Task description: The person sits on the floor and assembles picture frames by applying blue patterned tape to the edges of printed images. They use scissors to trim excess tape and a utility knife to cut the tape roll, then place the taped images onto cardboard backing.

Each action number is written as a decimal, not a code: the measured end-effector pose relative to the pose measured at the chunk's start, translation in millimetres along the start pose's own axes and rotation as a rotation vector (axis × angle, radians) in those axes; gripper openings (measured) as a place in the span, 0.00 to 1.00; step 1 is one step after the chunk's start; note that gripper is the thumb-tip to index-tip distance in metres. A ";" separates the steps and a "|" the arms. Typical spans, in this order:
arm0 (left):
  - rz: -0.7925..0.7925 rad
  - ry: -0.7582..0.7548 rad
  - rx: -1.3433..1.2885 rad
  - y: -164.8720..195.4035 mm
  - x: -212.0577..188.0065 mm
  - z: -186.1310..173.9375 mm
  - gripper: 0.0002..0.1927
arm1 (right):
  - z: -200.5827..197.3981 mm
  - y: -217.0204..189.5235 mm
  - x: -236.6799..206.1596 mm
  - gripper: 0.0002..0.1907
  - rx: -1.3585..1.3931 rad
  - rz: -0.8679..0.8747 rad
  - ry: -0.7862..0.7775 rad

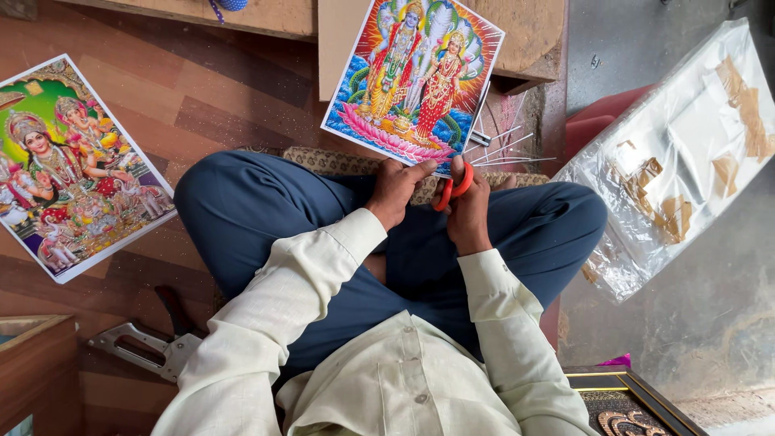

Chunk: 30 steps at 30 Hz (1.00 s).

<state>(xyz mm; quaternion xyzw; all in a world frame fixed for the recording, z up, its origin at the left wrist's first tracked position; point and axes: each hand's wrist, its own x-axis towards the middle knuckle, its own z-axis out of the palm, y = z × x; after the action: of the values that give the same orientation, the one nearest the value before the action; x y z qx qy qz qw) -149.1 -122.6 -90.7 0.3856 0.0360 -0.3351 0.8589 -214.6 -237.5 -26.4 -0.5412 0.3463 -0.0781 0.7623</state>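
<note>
The left hand (394, 190) holds the near edge of a bright picture (413, 77). The right hand (468, 206) grips orange scissors (452, 187) just beside it.

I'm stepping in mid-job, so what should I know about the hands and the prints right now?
Left hand pinches the bottom edge of the colourful print, held up over the lap. Right hand grips orange-handled scissors at that same edge; the blades are hidden, so how much is trimmed cannot be told. A second print lies on the floor to the left, a staple gun beside the left knee. Plastic-wrapped bundle sits to the right.
</note>
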 end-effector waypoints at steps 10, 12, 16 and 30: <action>-0.011 0.048 0.084 -5.9 3.7 -0.4 0.11 | -5.9 0.3 5.7 0.21 0.022 -0.030 -0.011; 0.001 0.041 0.124 -4.7 2.3 0.5 0.13 | -6.3 -5.9 11.4 0.21 0.018 -0.054 -0.010; 0.006 -0.018 0.014 1.2 -2.5 4.2 0.18 | -5.3 -13.5 18.6 0.19 0.042 -0.051 -0.012; 0.019 -0.038 0.045 6.3 -8.0 5.1 0.20 | -7.7 -17.3 33.5 0.17 0.067 -0.018 0.023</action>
<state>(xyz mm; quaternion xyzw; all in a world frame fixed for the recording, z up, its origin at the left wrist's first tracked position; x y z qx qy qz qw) -152.5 -118.7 -80.6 0.3989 0.0086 -0.3349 0.8536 -189.8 -266.9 -27.4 -0.5177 0.3471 -0.1028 0.7752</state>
